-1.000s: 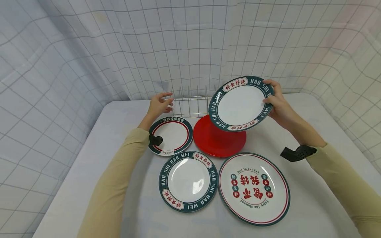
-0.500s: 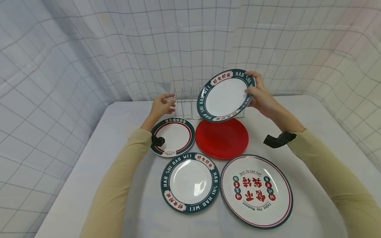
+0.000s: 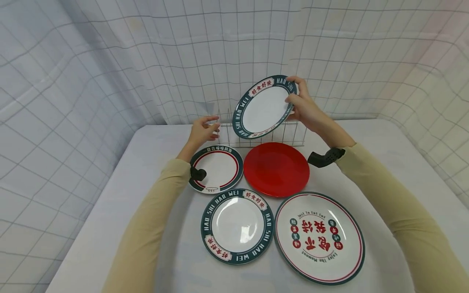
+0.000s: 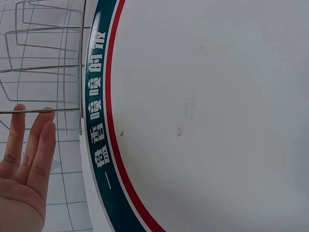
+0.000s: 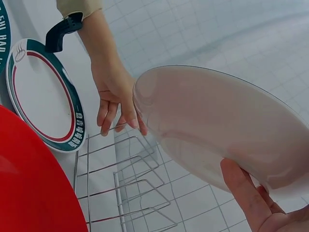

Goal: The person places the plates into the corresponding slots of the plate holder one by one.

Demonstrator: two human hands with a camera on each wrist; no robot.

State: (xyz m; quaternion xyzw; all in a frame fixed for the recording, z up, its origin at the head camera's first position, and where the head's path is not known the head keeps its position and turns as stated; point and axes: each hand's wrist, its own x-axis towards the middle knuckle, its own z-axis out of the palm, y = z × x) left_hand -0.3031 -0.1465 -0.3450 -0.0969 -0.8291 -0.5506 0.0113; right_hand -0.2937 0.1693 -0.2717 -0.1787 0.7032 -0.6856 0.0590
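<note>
My right hand (image 3: 305, 106) pinches a white plate (image 3: 264, 109) with a dark green lettered rim at its right edge. The plate is tilted, raised above the wire plate rack (image 4: 43, 66); its white underside (image 5: 217, 121) shows in the right wrist view. At the rack's left end is my left hand (image 3: 202, 130), fingers loosely extended. In the left wrist view, fingertips (image 4: 18, 107) of that hand touch the end wire. A small plate (image 3: 216, 169) with a green rim and red ring lies in front of the left hand. Beside it lies a red plate (image 3: 276, 169).
Nearer on the white table (image 3: 95, 244) lie another green-rimmed lettered plate (image 3: 238, 224) and a larger plate (image 3: 318, 260) with red characters. White gridded cloth (image 3: 183, 61) hangs behind the rack and along both sides.
My right hand has carried the plate leftward and upward, from over the red plate to above the rack, uncovering the red plate. The plate has tilted more steeply. My left hand stays at the rack's end.
</note>
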